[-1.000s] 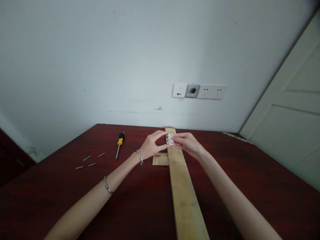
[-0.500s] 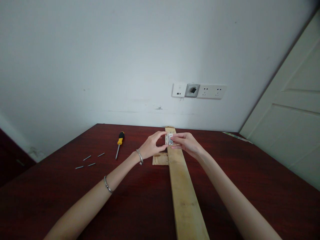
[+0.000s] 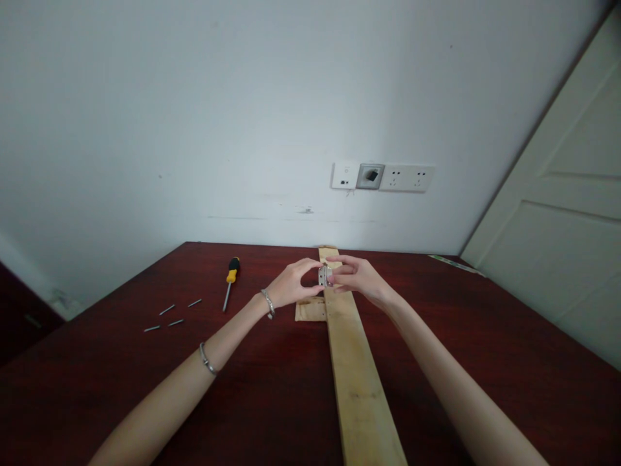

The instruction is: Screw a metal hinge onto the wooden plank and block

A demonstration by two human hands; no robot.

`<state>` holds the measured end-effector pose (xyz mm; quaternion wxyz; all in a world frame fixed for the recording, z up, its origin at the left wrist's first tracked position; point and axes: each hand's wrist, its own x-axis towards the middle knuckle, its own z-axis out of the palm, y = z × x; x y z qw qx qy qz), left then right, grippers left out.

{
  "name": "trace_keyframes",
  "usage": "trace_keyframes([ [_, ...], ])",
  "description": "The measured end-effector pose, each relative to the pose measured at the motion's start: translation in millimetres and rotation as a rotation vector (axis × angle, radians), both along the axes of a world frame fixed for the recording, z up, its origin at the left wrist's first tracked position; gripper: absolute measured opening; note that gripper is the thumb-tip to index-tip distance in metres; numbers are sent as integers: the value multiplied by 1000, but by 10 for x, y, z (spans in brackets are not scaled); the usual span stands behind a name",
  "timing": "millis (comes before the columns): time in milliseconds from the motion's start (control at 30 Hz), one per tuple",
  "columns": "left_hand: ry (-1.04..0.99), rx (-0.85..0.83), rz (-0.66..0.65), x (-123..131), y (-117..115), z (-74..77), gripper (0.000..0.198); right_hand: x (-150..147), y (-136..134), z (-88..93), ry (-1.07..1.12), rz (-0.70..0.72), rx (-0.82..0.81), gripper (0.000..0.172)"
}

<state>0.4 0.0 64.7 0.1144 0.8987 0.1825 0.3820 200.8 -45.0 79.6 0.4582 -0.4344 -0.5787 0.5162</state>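
A small silver hinge (image 3: 322,276) is pinched between the fingertips of both hands, just above the far end of a long pale wooden plank (image 3: 356,375). My left hand (image 3: 291,285) grips its left side with thumb and fingers curled. My right hand (image 3: 356,278) holds its right side, fingers partly covering it. A short wooden block (image 3: 310,310) lies against the plank's left edge, under my left hand.
On the dark red table (image 3: 272,388), a yellow-and-black screwdriver (image 3: 229,281) lies to the left, with several loose screws (image 3: 167,317) farther left. A white wall with sockets (image 3: 383,177) stands behind. A white door (image 3: 563,213) is at the right.
The hinge has folded narrower between my fingers and my right hand's fingers have closed further over it. The view has shifted slightly.
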Motion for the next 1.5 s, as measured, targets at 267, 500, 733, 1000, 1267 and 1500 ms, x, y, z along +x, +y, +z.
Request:
trace_keyframes([
  [267, 38, -11, 6, 1, 1, -12, 36, -18, 15, -257, -66, 81, 18, 64],
  [500, 66, -19, -36, -7, 18, -18, 39, -88, -2, -423, -219, 29, 276, 59],
  [733, 160, -75, -35, -10, 106, -68, 36, 49, -31, -458, -467, -108, 455, 50],
  [1000, 226, -127, -65, 10, 195, -283, 33, 100, -1, -678, -542, -64, 441, 46],
  [1267, 268, -233, -48, 37, 191, -563, 35, 184, 19, -851, -746, -6, 550, 43],
  [1500, 215, -239, -26, 35, 154, -733, 38, 254, 19, -906, -788, 44, 545, 43],
])
